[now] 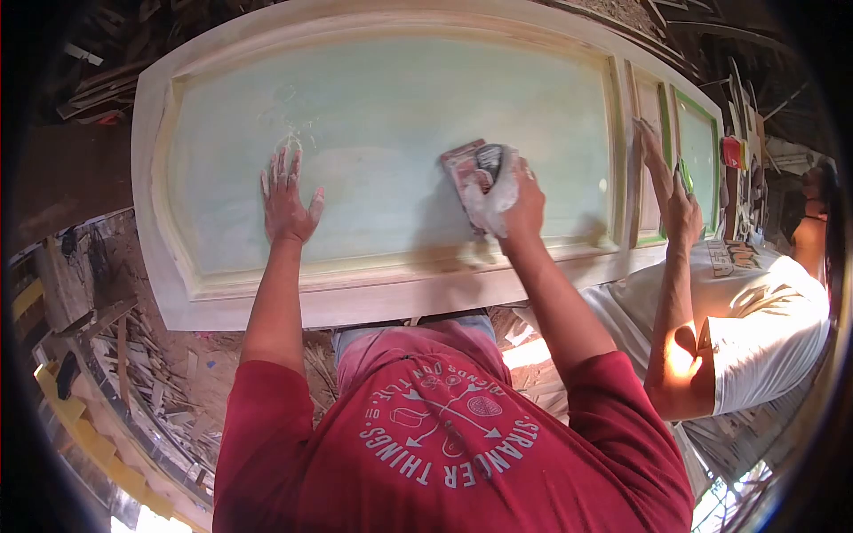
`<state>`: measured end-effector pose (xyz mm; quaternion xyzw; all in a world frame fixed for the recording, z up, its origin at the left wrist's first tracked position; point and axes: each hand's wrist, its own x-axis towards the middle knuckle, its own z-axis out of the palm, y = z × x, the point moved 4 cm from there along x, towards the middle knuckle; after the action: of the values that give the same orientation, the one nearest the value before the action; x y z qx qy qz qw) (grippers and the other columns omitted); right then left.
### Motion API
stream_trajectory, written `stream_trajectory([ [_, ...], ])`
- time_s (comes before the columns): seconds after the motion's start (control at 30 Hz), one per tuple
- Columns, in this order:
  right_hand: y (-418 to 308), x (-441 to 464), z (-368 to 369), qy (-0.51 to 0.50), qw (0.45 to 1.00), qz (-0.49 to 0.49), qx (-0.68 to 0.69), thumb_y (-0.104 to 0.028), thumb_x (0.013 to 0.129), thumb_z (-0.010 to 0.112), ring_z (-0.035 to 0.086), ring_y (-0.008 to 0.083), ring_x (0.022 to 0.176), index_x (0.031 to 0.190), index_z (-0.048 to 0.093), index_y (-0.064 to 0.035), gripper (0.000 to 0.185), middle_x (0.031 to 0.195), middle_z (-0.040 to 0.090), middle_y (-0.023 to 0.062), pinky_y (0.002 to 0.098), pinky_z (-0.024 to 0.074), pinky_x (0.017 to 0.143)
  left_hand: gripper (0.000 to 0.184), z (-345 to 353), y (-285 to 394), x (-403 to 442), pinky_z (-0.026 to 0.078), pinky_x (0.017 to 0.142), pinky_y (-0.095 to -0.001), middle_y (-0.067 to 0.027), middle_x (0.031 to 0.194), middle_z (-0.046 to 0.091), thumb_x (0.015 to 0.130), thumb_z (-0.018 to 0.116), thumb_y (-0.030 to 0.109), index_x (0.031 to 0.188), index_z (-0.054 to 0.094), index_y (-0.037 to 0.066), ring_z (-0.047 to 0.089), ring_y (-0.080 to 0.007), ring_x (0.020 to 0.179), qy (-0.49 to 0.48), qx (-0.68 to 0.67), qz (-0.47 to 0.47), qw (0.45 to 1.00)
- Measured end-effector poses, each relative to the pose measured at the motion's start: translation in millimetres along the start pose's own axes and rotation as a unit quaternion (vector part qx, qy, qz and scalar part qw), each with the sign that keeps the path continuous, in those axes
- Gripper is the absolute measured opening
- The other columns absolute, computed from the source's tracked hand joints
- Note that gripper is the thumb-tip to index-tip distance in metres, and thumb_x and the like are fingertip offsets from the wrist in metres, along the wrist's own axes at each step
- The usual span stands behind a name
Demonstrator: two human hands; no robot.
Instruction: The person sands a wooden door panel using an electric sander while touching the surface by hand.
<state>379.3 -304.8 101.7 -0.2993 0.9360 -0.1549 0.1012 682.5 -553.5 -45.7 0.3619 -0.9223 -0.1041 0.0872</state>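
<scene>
A wooden door [382,115] with a recessed, pale green panel and a raised moulding lies flat in front of me. My left hand [290,200] rests on the left part of the panel, fingers spread and dusted white. Pale smears show on the surface just beyond its fingertips. In my right hand [517,200], whose fingers are wrapped over the top, is a dusty power sander [469,173] with a reddish, rectangular base. It sits on the panel right of the middle. White powder coats the back of this hand, and the palm side is hidden.
A co-worker in a light shirt [755,302] is close on my right, both hands near the door's narrower panels with green edges [697,151]. Scrap wood [160,373] litters the floor at left. Boards [742,124] lean beyond the door's right end, near a red object [733,152].
</scene>
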Motion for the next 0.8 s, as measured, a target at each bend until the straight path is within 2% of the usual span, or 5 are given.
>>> stream_trajectory([
  [0.3,109.8,24.5,-39.2,0.034,0.988,0.139,-0.053,-0.043,0.086,0.076,0.074,0.0480,0.112,0.132,0.062,-0.0041,0.062,0.120,0.075,0.0246,0.0565,0.0581,0.099,0.099,-0.8,0.0,-0.9,0.015,0.141,-0.0588,-0.0083,0.187,0.024,0.097,0.074,0.044,0.180,0.025,0.025,0.022,-0.0347,0.172,0.016,-0.008,0.011,1.000],
  [0.47,132.0,36.4,-42.2,0.064,0.984,0.157,-0.054,-0.044,0.084,0.078,0.075,0.0453,0.113,0.137,0.064,-0.0068,0.066,0.119,0.077,0.0231,0.0537,0.0586,0.100,0.099,0.5,-0.5,2.4,0.014,0.141,-0.0589,-0.0086,0.187,0.024,0.097,0.073,0.044,0.180,0.024,0.024,0.021,-0.0345,0.172,0.004,0.009,0.005,1.000],
  [0.6,119.9,28.5,-32.8,0.036,0.988,0.138,-0.050,-0.044,0.084,0.079,0.075,0.0456,0.112,0.140,0.063,-0.0068,0.069,0.120,0.077,0.0233,0.0540,0.0586,0.099,0.099,2.2,0.0,0.6,0.014,0.141,-0.0591,-0.0088,0.187,0.024,0.097,0.073,0.044,0.180,0.024,0.023,0.021,-0.0343,0.172,0.000,0.004,0.000,1.000],
  [0.7,80.4,13.4,-24.1,0.010,0.995,0.091,-0.041,-0.044,0.087,0.077,0.074,0.0473,0.111,0.133,0.064,-0.0039,0.062,0.120,0.075,0.0247,0.0576,0.0578,0.099,0.098,2.5,-1.9,0.1,0.014,0.141,-0.0592,-0.0091,0.186,0.024,0.098,0.073,0.043,0.180,0.024,0.023,0.021,-0.0344,0.172,0.009,-0.006,0.008,1.000],
  [0.8,35.9,-2.3,-14.2,0.004,0.999,0.039,-0.021,-0.043,0.089,0.076,0.073,0.0468,0.112,0.133,0.063,-0.0027,0.061,0.121,0.074,0.0251,0.0586,0.0583,0.096,0.095,0.8,-0.4,1.0,0.015,0.141,-0.0594,-0.0094,0.186,0.024,0.100,0.070,0.040,0.180,0.024,0.023,0.021,-0.0345,0.172,0.009,-0.007,0.006,1.000],
])
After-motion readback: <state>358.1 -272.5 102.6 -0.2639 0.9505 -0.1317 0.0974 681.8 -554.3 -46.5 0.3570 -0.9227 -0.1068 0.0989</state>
